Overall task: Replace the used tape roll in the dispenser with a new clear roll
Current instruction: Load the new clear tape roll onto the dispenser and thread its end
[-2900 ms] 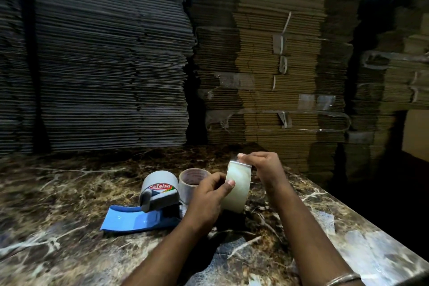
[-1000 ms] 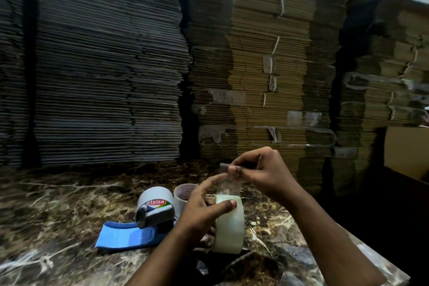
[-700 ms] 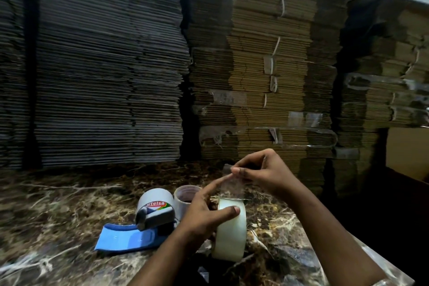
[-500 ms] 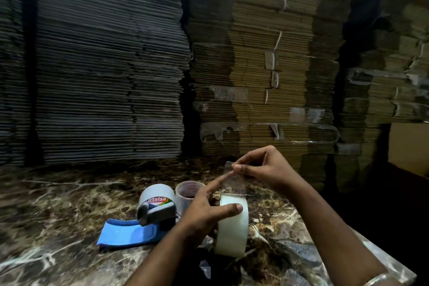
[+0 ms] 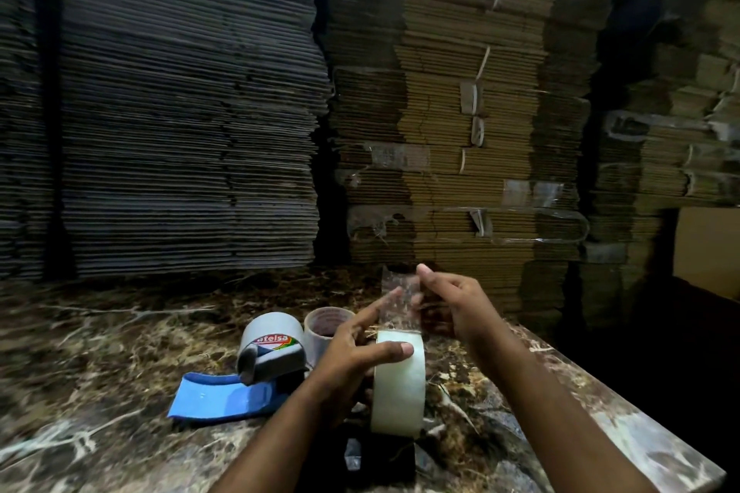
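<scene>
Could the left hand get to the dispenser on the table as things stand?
Probably yes, once freed. The dispenser lies just left of the left hand with nothing between them, but that hand now grips the clear roll while the right hand pulls up its tape end.

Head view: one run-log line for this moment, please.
left hand: holds new clear roll upright | right hand: pinches peeled tape end | dispenser: on table, untouched

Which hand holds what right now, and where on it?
Left hand grips the new clear tape roll at its upper rim, thumb across the outer face. Right hand pinches the peeled clear tape end by its right edge.
</scene>
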### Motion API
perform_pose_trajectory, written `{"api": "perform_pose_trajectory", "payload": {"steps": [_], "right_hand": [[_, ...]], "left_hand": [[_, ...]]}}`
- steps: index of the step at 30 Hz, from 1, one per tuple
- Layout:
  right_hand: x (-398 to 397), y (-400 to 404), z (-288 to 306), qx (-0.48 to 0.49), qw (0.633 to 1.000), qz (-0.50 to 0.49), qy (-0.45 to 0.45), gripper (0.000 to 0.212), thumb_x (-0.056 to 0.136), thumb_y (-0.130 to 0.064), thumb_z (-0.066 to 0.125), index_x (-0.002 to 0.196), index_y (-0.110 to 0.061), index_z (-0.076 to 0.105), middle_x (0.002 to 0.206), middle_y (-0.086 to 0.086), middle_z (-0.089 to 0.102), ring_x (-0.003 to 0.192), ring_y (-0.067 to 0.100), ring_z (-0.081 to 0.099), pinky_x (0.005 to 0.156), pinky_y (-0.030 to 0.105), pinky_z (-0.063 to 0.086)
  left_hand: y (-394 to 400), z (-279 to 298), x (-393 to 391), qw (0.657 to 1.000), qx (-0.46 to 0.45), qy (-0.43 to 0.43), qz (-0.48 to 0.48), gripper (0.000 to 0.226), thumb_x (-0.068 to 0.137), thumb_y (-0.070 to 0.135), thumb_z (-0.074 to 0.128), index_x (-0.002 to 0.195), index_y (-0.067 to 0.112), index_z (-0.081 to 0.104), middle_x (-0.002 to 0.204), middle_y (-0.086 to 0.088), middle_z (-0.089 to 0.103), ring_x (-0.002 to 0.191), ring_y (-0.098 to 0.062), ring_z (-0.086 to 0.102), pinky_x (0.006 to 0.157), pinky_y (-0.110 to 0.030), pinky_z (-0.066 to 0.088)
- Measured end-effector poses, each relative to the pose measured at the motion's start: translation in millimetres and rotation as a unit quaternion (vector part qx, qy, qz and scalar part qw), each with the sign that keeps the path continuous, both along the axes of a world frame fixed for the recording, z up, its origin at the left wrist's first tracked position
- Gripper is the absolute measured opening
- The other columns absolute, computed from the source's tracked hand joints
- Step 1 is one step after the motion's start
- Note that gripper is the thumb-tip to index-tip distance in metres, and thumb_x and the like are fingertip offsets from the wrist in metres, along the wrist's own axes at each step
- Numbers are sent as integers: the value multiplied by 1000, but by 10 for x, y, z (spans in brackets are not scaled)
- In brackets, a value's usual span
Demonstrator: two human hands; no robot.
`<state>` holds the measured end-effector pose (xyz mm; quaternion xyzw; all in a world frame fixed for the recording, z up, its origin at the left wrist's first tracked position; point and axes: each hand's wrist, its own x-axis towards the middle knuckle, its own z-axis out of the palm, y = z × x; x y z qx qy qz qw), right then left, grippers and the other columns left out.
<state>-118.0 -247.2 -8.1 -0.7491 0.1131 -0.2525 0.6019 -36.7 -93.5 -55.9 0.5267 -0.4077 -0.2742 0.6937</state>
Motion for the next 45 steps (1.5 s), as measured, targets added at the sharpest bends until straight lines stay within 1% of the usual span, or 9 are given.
{"api": "perform_pose_trajectory", "payload": {"steps": [4,10,15,25,31,33,37,41,45], "right_hand": [[-41,76,-266,11,999,23,19,61,80,-65,49,103,-13,71,102,16,72,94,28,68,84,44,52],[-156,274,-547,10,992,111,-56,49,76,-45,64,112,-12,65,100,6,74,93,21,70,73,27,53],[-225,305,-627,26,987,139,-74,58,71,-35,73,122,-14,57,107,11,71,98,30,70,73,35,55],[-185,318,-730,16,993,83,-82,58,71,-31,78,125,-20,59,116,17,68,110,40,64,88,62,52],[-230,323,-716,23,990,124,-68,62,71,-26,78,128,-20,55,121,16,67,112,39,64,91,63,51],[-222,327,-719,28,990,117,-73,60,69,-23,80,124,-17,57,117,20,67,111,43,63,91,63,49],[-203,322,-716,49,990,107,-74,59,66,-24,81,121,-17,59,113,24,67,109,48,61,84,62,51],[-174,304,-700,58,991,103,-67,63,59,-31,81,117,-19,61,112,17,71,106,38,66,86,53,54],[-149,302,-701,65,990,112,-57,64,52,-36,79,113,-26,61,98,4,75,95,25,68,76,40,56]], "left_hand": [[-14,-8,7,1000,-6,15,2,73,67,4,71,133,27,55,114,4,73,102,-19,71,74,-26,56],[-24,-20,12,1000,-6,16,10,70,71,1,73,134,25,54,117,-12,71,99,-17,71,74,-24,56],[-28,-34,34,999,1,40,-3,70,69,6,71,132,34,56,118,-19,69,106,-34,68,80,-40,55],[-29,-32,39,998,-3,51,26,77,56,18,78,128,31,52,102,-9,75,85,-23,73,66,-31,57],[4,-64,29,989,43,-30,140,102,49,44,83,140,31,38,126,-19,58,89,-25,71,75,-43,57],[42,-76,1,964,45,-157,210,88,57,56,77,135,35,42,105,-12,69,89,-18,69,80,-40,58],[133,42,-145,870,-11,-334,363,50,80,52,57,122,27,52,49,-1,55,46,-9,54,51,-29,47],[281,182,-168,783,-60,-397,475,27,83,40,54,102,22,61,48,5,51,47,-12,52,47,-21,40],[490,297,61,709,25,-467,528,9,80,30,57,80,22,61,61,7,58,58,-18,58,56,-29,45]]}}
